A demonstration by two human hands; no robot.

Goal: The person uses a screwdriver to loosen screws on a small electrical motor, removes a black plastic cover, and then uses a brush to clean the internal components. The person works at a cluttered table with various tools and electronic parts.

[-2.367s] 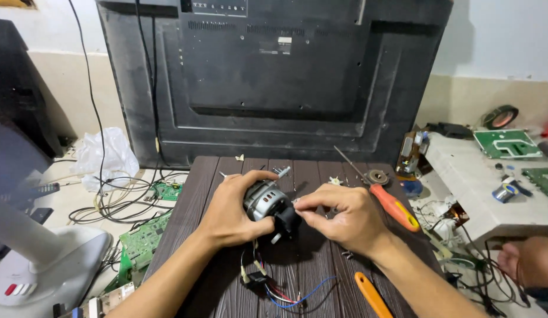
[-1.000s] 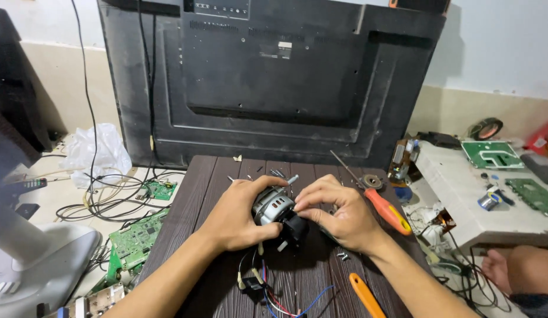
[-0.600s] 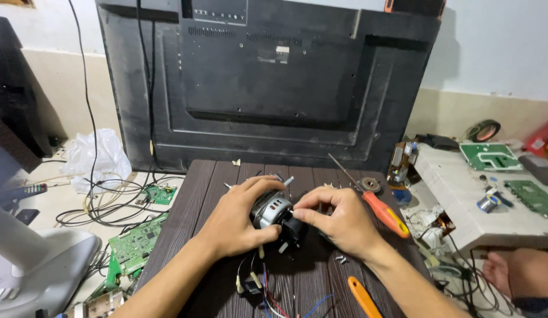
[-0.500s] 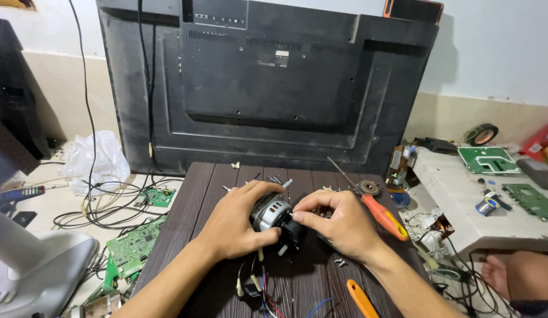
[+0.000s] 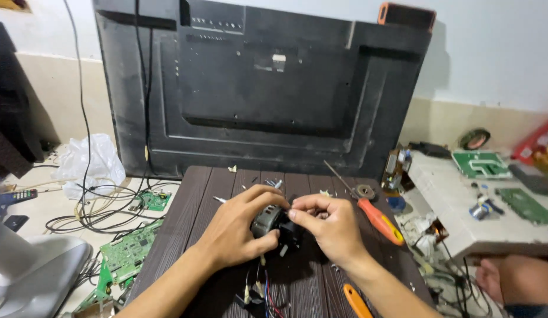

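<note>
One small grey-and-black motor, wires trailing

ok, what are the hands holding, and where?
Small electric motor: left hand cups its round body, right hand pinches at its top right edge.

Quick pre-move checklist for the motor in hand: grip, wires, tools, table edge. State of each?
1. Left hand wraps the small motor from the side: ok.
2. Right hand pinches at the motor's top with its fingertips: ok; the part pinched is too small to tell.
3. Wires hang below the motor onto the dark table; whether they are snagged: cannot tell.
4. Orange-handled screwdriver lies on the table to the right, apart from both hands: ok.
5. Second orange tool lies near the right forearm, close enough to get knocked: not ok.
6. Loose small bits scattered on the table near the motor: not ok.
</note>
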